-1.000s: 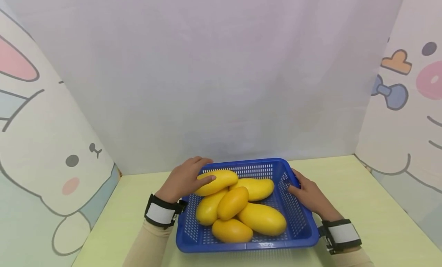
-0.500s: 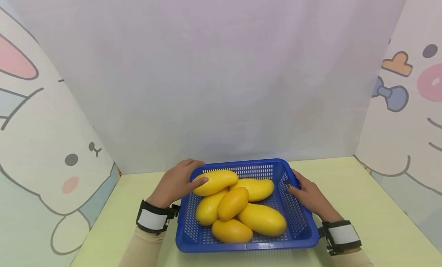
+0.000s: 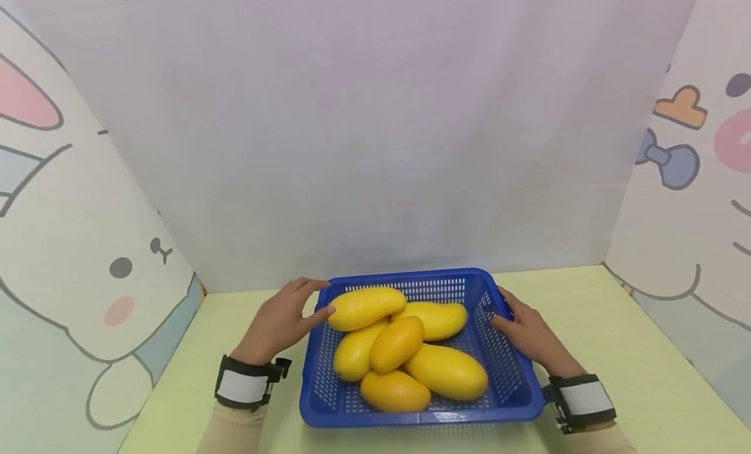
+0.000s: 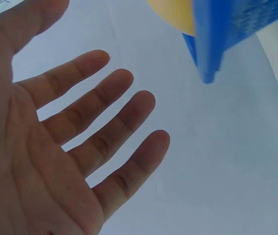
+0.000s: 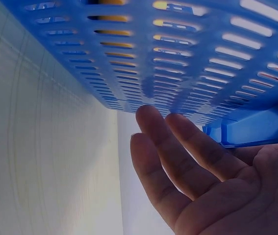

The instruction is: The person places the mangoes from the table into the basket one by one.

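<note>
A blue plastic basket [image 3: 419, 418] with slotted walls holds several yellow mangoes [image 3: 448, 372]. One smaller mango [image 3: 397, 344] lies on top of the others. At the basket's far left corner, my left hand [image 3: 280, 322] is spread, its thumb near the end of a mango [image 3: 366, 308]. The left wrist view shows the straight, parted fingers [image 4: 94, 112] of this hand, apart from the basket's edge [image 4: 210, 39]. On the opposite side, my right hand [image 3: 535, 335] holds the rim, thumb inside and fingers outside. Its fingertips are close under the slotted wall [image 5: 143, 73] in the right wrist view.
The basket rests on a pale yellow-green table [image 3: 587, 323]. Behind it hangs a plain whitish sheet [image 3: 375, 147]. Panels with cartoon drawings, a rabbit [image 3: 70, 258] on the left and another figure [image 3: 692, 219] on the right, flank the table.
My left hand has drawn away to the left, off the mango at the basket's far left corner. The right hand stays at the rim, and the basket and mangoes have not moved.
</note>
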Demonstrator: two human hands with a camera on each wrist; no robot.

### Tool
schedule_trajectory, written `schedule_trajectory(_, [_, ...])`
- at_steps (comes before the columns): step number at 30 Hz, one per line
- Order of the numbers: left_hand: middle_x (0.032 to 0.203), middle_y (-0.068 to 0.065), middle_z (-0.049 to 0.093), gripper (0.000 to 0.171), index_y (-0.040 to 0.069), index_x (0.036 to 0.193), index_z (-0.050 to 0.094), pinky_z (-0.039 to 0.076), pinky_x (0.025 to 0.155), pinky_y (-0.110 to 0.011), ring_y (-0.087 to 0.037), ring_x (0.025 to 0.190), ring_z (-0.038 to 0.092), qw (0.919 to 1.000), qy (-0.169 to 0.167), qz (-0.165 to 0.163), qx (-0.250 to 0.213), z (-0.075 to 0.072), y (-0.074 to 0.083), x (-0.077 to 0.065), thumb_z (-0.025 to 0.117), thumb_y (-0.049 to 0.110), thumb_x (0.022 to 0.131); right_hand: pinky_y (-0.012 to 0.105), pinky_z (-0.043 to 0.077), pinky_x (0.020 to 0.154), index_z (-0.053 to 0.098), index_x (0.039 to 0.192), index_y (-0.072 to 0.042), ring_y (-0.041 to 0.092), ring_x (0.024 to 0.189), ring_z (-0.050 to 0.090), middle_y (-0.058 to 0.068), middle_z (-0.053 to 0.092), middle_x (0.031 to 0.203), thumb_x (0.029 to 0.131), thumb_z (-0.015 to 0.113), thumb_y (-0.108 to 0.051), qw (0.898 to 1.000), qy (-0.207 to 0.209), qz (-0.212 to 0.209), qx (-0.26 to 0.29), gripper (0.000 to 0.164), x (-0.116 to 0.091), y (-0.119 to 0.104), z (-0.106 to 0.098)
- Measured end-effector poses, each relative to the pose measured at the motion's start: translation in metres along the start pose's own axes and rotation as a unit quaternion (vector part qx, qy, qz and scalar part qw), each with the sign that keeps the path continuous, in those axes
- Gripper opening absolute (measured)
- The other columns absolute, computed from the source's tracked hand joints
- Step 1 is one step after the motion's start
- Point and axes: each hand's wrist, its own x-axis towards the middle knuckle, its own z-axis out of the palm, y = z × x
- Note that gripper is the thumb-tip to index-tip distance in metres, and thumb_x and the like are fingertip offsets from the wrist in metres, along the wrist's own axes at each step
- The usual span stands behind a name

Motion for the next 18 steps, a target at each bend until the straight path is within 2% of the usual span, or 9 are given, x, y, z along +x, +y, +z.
schedule_trajectory(9, [0.121, -0.005, 0.056, 0.052, 0.017, 0.126, 0.055, 0.051, 0.073, -0.040, -0.021, 0.100, 0.055, 0.9995, 0.002, -0.024, 0.021, 0.009, -0.017, -0.017, 0.055, 0.052, 0.088, 0.034, 0.052, 0.062, 0.015, 0.149, -0.011, 0.023, 0.078, 0.056, 0.027, 0.047, 0.127, 0.092, 0.049, -0.023, 1.000, -0.003, -0.004, 0.003, 0.067, 0.000, 0.000, -0.001])
schedule_trajectory(13, [0.120, -0.003, 0.056, 0.052, 0.018, 0.127, 0.054, 0.051, 0.071, -0.037, -0.019, 0.094, 0.056, 0.9989, 0.000, -0.043, 0.021, 0.012, -0.023, -0.023, 0.056, 0.052, 0.087, 0.035, 0.052, 0.063, 0.016, 0.149, -0.012, 0.024, 0.079, 0.056, 0.026, 0.046, 0.128, 0.092, 0.050, -0.023, 1.000, -0.001, -0.004, 0.003, 0.067, -0.001, 0.000, -0.001])
schedule_trajectory(18, [0.116, -0.001, 0.058, 0.052, 0.019, 0.126, 0.054, 0.051, 0.068, -0.035, -0.017, 0.089, 0.057, 0.9985, 0.002, -0.051, 0.021, 0.017, -0.029, -0.029, 0.057, 0.053, 0.086, 0.037, 0.052, 0.065, 0.015, 0.149, -0.011, 0.024, 0.081, 0.056, 0.028, 0.045, 0.129, 0.093, 0.049, -0.025, 1.000, 0.001, -0.009, -0.009, 0.067, -0.001, 0.000, -0.001])
